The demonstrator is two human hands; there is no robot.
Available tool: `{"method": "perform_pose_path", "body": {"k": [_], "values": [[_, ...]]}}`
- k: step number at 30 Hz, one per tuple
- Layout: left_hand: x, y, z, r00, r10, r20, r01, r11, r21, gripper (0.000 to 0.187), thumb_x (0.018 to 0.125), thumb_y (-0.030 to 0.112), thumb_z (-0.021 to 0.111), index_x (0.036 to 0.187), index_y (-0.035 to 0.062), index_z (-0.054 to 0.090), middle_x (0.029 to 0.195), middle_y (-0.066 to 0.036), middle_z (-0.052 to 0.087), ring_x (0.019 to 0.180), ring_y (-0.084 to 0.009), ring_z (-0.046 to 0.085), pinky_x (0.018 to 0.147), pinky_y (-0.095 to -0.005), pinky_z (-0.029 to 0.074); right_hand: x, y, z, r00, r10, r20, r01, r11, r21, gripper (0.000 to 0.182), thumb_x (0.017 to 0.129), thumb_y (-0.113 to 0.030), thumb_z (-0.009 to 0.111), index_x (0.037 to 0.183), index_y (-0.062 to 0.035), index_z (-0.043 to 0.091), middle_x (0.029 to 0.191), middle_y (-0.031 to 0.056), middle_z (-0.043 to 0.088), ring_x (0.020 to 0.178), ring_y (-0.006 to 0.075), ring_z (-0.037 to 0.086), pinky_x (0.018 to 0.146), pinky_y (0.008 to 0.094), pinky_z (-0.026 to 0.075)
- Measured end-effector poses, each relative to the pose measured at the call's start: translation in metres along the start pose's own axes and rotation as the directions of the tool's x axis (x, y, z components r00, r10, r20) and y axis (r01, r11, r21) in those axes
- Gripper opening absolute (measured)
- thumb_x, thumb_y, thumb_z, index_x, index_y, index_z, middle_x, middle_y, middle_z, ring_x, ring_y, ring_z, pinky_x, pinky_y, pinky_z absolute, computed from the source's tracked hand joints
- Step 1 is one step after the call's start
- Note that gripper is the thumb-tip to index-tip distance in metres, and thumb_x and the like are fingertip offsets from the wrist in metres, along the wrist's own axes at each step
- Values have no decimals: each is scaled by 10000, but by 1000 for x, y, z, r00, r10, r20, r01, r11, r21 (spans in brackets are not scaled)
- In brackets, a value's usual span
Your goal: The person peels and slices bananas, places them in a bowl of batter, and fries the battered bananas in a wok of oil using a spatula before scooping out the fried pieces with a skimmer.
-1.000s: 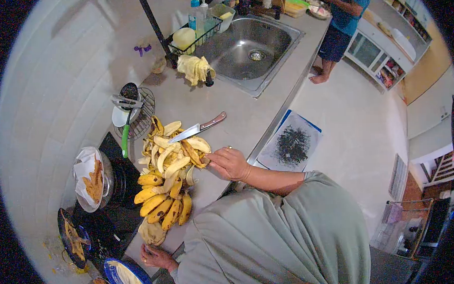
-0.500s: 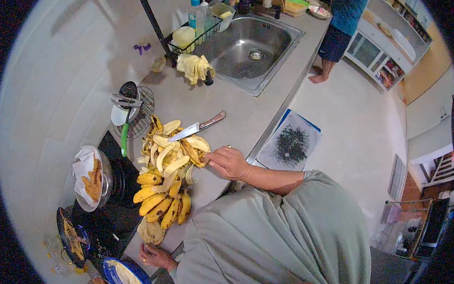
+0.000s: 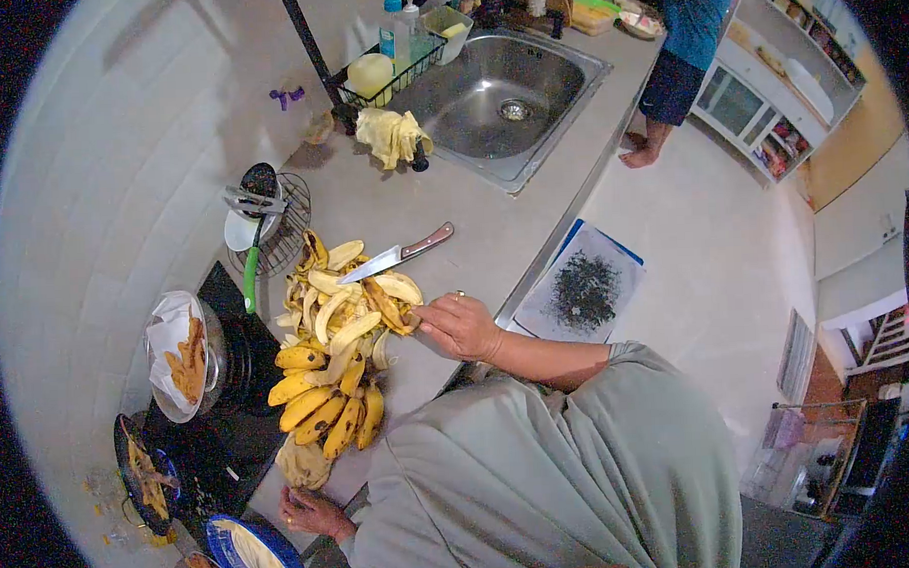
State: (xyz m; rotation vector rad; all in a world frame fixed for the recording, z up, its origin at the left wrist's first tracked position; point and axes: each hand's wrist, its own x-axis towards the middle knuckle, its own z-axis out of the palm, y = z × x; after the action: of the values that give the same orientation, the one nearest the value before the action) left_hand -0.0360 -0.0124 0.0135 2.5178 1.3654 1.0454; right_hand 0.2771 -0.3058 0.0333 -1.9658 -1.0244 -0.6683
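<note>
My right hand [image 3: 462, 325] rests on the counter with its fingers extended and nothing seen in them. Its fingertips are right at a heap of banana peels [image 3: 383, 305]. A knife [image 3: 398, 254] with a brown handle lies with its blade tip on that heap. Below the peels sits a bunch of yellow bananas [image 3: 322, 411], spotted with brown. Near the counter's front edge my left hand [image 3: 312, 513] lies with fingers apart, holding nothing visible. Beside it are a crumpled tan cloth or bag [image 3: 303, 464] and a blue bowl [image 3: 219, 538] of pale batter.
Fried pieces lie on paper in a metal strainer [image 3: 213, 378] by the stove. A frying pan [image 3: 126, 432] holds more food. A green-handled ladle [image 3: 250, 281] rests near a wire rack. Farther along are the sink [image 3: 509, 132], a yellow cloth [image 3: 390, 136] and another person [image 3: 701, 25].
The view has shifted very slightly. Both hands, the bananas and the knife stay where they were.
</note>
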Motion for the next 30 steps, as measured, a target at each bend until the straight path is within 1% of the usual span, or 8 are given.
{"method": "perform_pose_path", "body": {"k": [2, 4, 8, 11, 13, 14, 19, 30], "values": [[-1, -7, 3, 999, 8, -39, -9, 999, -44, 398, 911, 392, 429, 1053, 46, 565, 1030, -163, 530, 963, -334, 474, 851, -433, 358, 0, -1, -1, 1000, -3, -2, 3, 1000, 4, 281, 800, -223, 602, 1050, -96, 590, 788, 73, 556, 658, 240, 548, 581, 341, 455], [-1, -1, -2, 1000, -8, -11, 9, 992, 127, 382, 909, 390, 435, 1050, 62, 571, 1037, -170, 527, 966, -331, 476, 859, -433, 356, 0, 0, -1, 1000, 0, -8, 1, 1000, 29, 286, 804, -224, 596, 1059, -95, 589, 802, 75, 562, 671, 241, 553, 592, 340, 458], [-1, 5, -3, 999, -53, 9, 51, 991, 127, 382, 907, 399, 436, 1046, 70, 573, 1039, -172, 526, 968, -335, 475, 855, -437, 354, -1, 0, 0, 1000, 3, 3, -3, 1000, 16, 288, 804, -218, 597, 1062, -92, 589, 813, 77, 568, 682, 243, 559, 601, 341, 460], [-1, 2, -1, 998, 37, -60, -27, 987, 157, 391, 906, 407, 434, 1037, 65, 572, 1018, -171, 535, 959, -341, 476, 840, -439, 356, -1, 0, 1, 1000, -3, -6, 3, 1000, 17, 291, 802, -210, 597, 1066, -88, 588, 811, 79, 569, 684, 243, 560, 603, 339, 459], [2, 7, -5, 998, -43, 49, 49, 988, -148, 405, 905, 418, 427, 1030, 62, 573, 997, -169, 546, 961, -346, 472, 835, -455, 349, 0, -1, -1, 1000, -6, -16, 6, 1000, 12, 295, 798, -206, 600, 1068, -89, 589, 809, 80, 569, 684, 243, 560, 598, 340, 459], [1, 8, -5, 998, -43, 48, 49, 988, -148, 405, 905, 418, 427, 1030, 62, 573, 997, -169, 546, 961, -346, 472, 835, -455, 349, 0, -1, -1, 1000, -6, -16, 6, 1000, 12, 295, 798, -206, 600, 1068, -89, 589, 809, 80, 569, 684, 243, 560, 598, 340, 459], [-1, 3, -3, 999, -35, 5, 35, 993, 116, 419, 908, 435, 406, 1029, 73, 576, 998, -161, 548, 977, -344, 465, 845, -474, 328, 0, -1, -1, 1000, 3, -6, -3, 1000, 13, 306, 794, -213, 601, 1075, -91, 589, 799, 76, 568, 673, 240, 554, 589, 341, 457], [-2, -2, 0, 999, -6, -33, 8, 998, 67, 416, 906, 440, 396, 1031, 88, 579, 1024, -160, 537, 977, -353, 458, 829, -472, 333, -3, 1, 1, 1000, 8, 7, -8, 1000, 0, 311, 802, -236, 601, 1081, -100, 593, 789, 68, 572, 667, 240, 559, 594, 339, 462]]}}
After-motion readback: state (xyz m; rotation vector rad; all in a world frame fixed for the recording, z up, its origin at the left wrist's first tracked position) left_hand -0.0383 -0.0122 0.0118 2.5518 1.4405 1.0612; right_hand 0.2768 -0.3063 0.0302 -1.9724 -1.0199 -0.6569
